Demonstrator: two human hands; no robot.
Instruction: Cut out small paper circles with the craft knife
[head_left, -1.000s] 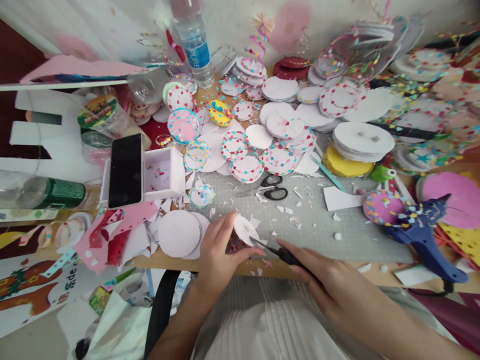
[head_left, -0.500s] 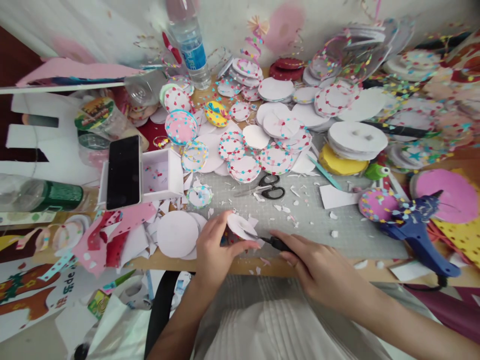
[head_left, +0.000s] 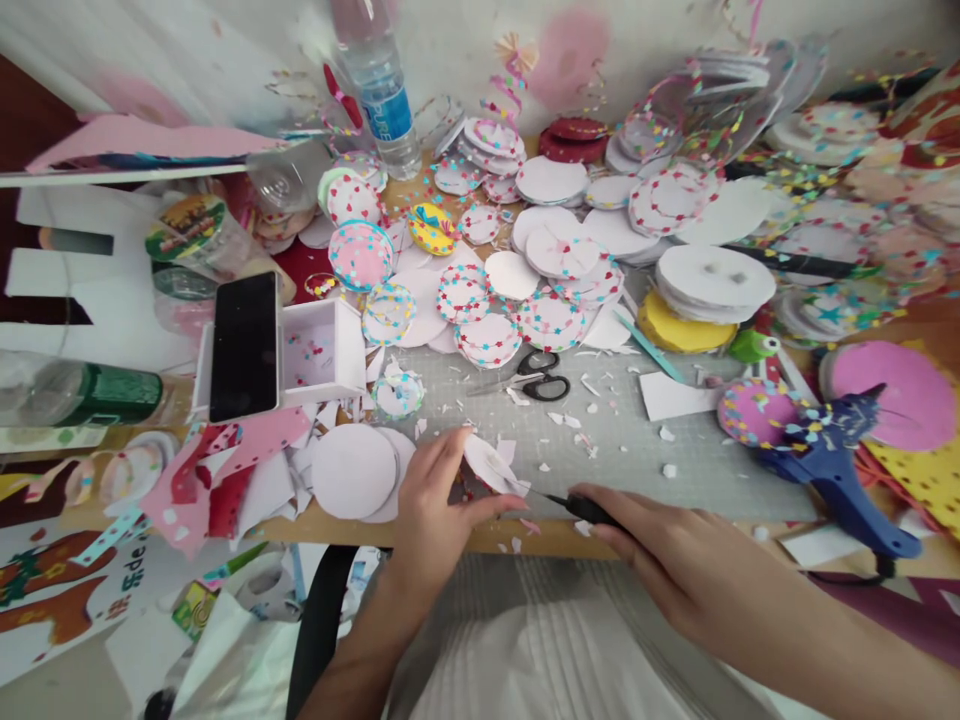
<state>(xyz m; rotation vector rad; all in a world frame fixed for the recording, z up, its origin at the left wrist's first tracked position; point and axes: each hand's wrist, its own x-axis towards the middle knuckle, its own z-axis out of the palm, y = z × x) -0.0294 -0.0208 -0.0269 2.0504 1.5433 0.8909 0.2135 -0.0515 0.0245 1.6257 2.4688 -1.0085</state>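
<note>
My left hand point(head_left: 435, 495) pinches a small white paper piece point(head_left: 487, 463) above the table's front edge. My right hand point(head_left: 660, 555) is closed round the black handle of small scissors point(head_left: 570, 503), whose blades point left at the paper piece. A plain white paper disc point(head_left: 354, 470) lies just left of my left hand. A second pair of black-handled scissors point(head_left: 536, 375) lies on the grey cutting mat point(head_left: 637, 455) behind my hands.
Many decorated and plain paper discs point(head_left: 555, 250) cover the back of the table. A water bottle point(head_left: 379, 90) stands at the rear, a phone point(head_left: 244, 345) rests on a white box point(head_left: 322, 350), a blue glue gun point(head_left: 840, 465) lies right. Paper scraps litter the mat.
My right hand with the scissors has drawn slightly back toward me and to the right. The left hand has turned the paper piece a little.
</note>
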